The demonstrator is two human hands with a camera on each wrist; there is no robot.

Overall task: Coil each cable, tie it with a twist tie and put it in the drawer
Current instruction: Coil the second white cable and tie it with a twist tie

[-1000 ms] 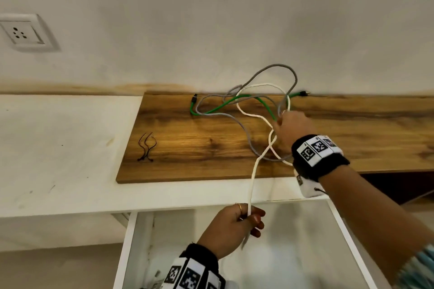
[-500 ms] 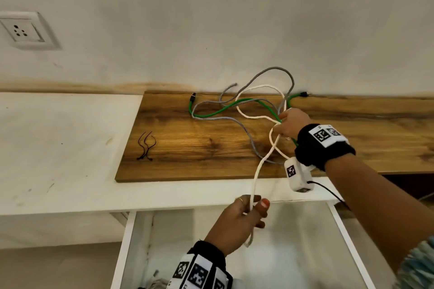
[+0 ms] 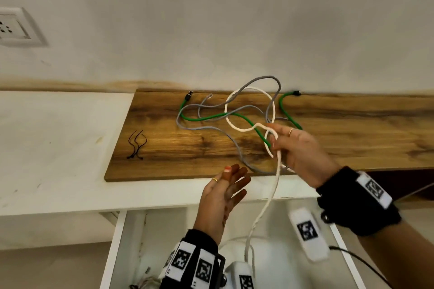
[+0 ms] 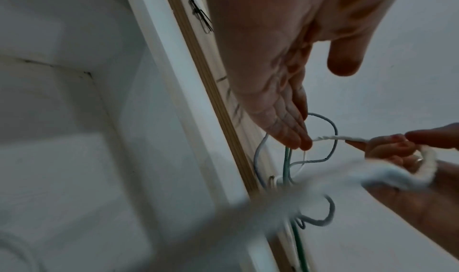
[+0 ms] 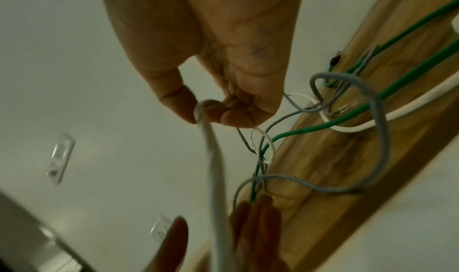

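Change: a moment ago the left hand (image 3: 225,191) pinched the lower run of the white cable (image 3: 273,185); it has let go and now hovers with fingers straight, holding nothing. The right hand (image 3: 297,148), which was down on the tangle, has risen and turned palm-inward, thumb and fingers (image 5: 224,112) pinching the white cable at a small loop. Judgement: the first coil is being started on the right hand, and the left is free to feed the next turn.

Location: the white cable runs from the board (image 3: 164,159) through the right hand and hangs into the open drawer (image 3: 117,241) below the desk (image 3: 58,148). Its far part is still crossed with the others.

Count:
- Cables: three. One white, one grey cable (image 3: 237,145), one green cable (image 3: 211,118). None coiled or tied.
- Twist ties (image 3: 136,145): two, dark, lying together at the board's left end, well apart from the tangle, untouched.
- Drawers: one, open.
- Wall sockets (image 3: 14,28): one in the head view.
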